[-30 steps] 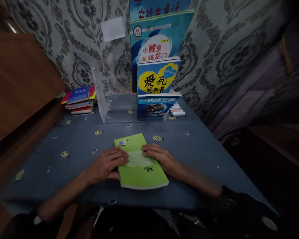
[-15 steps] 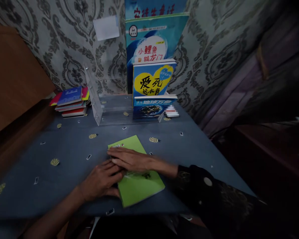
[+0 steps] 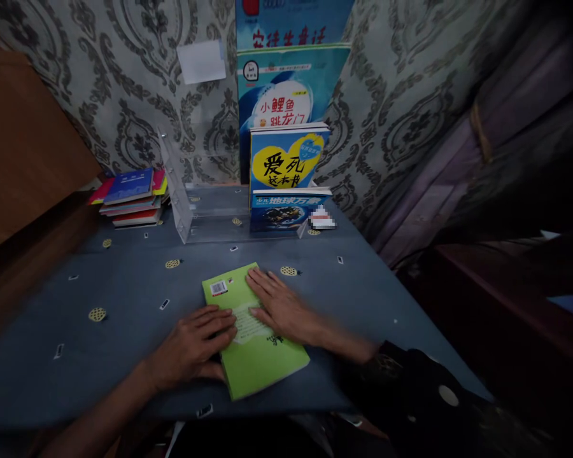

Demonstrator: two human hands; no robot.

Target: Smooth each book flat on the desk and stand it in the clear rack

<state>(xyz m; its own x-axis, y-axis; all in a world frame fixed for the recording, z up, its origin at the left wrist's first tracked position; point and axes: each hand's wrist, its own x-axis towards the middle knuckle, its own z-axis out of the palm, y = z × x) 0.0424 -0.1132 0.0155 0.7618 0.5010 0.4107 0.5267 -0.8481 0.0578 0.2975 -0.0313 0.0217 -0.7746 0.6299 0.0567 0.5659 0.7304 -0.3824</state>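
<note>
A green book [image 3: 253, 375] lies closed on the table with its back cover up, slightly turned. A barcode label and a pale text patch show on that cover. My left hand [image 3: 198, 343] grips the book's left edge, fingers curled onto the cover and the thumb against the side. On the upper right of the cover, my right hand [image 3: 281, 305] rests flat with its fingers stretched out.
Behind the book stands a clear acrylic rack [image 3: 179, 207]. Several picture books [image 3: 286, 159] are upright in tiers at its right side. A stack of books [image 3: 131, 191] lies at the left. The tablecloth [image 3: 138, 273] has pineapple prints, and a curtain [image 3: 420, 197] hangs right.
My right hand has slid from the book's left edge, where it overlapped the left hand, across to the right side, uncovering the barcode and text. My left hand stays at the left edge.
</note>
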